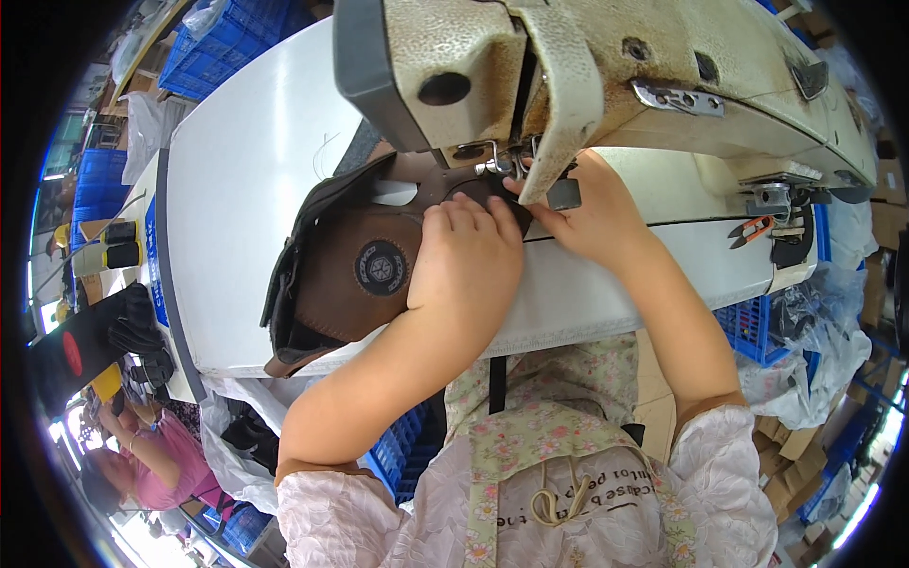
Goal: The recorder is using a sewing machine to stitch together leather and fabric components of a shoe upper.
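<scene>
A brown leather piece [331,275] with a black padded edge lies under the head of a sewing machine [473,85]. It carries a round black patch [381,268] sewn on its side. My left hand [469,260] grips the leather from above, its fingers bent over it and pressed together just left of the needle area. On the other side of the presser foot [499,166], my right hand [592,213] holds the edge of the same piece. The machine's pale lever covers part of the right fingers. A white scrap [395,193] sits on the leather.
The white table [237,142] curves round the machine. Orange-handled thread snips [753,230] lie at the right. Thread spools [118,244] stand off the left edge, above another person in a pink top [170,464]. Blue crates [222,43] and plastic bags [805,350] surround the table.
</scene>
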Demonstrator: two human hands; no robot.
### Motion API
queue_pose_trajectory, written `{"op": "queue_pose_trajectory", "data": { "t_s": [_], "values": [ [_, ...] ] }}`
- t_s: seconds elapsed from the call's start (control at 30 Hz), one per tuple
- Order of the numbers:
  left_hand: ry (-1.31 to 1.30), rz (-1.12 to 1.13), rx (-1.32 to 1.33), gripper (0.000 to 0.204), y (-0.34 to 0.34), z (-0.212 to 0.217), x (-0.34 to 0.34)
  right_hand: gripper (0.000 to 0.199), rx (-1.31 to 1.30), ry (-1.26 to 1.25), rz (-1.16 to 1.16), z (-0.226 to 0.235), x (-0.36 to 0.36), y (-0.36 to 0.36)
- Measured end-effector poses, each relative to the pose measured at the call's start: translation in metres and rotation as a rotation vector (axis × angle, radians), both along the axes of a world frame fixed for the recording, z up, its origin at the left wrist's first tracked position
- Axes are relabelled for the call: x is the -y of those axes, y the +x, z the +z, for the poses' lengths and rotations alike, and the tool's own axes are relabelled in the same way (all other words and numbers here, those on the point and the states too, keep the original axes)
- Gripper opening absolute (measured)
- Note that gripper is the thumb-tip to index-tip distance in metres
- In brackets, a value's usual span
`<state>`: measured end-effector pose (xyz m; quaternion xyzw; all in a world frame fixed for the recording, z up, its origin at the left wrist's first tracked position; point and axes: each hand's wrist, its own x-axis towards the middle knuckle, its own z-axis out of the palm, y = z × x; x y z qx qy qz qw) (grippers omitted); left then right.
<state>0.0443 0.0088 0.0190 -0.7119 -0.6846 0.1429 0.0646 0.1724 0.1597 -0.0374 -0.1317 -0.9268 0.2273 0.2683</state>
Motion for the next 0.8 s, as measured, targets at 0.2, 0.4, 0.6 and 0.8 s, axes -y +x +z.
{"op": "queue_pose_trajectory", "data": {
  "t_s": [0.2,0.4,0.6,0.8],
  "values": [
    [-0.003,-0.021,0.033,0.041,-0.006,-0.001,0.002,0.017,0.111,0.224,0.038,0.015,-0.007,0.000],
    [0.037,-0.026,0.000,0.052,-0.007,-0.001,0.004,0.013,0.011,0.205,0.116,0.009,-0.016,0.000],
    [0.079,-0.078,0.010,0.037,-0.011,0.000,0.003,0.014,-0.018,0.217,0.127,0.008,-0.019,0.001],
    [0.123,-0.081,-0.004,0.034,-0.012,-0.005,0.002,0.012,0.033,0.228,0.122,0.008,-0.017,0.001]
  ]
}}
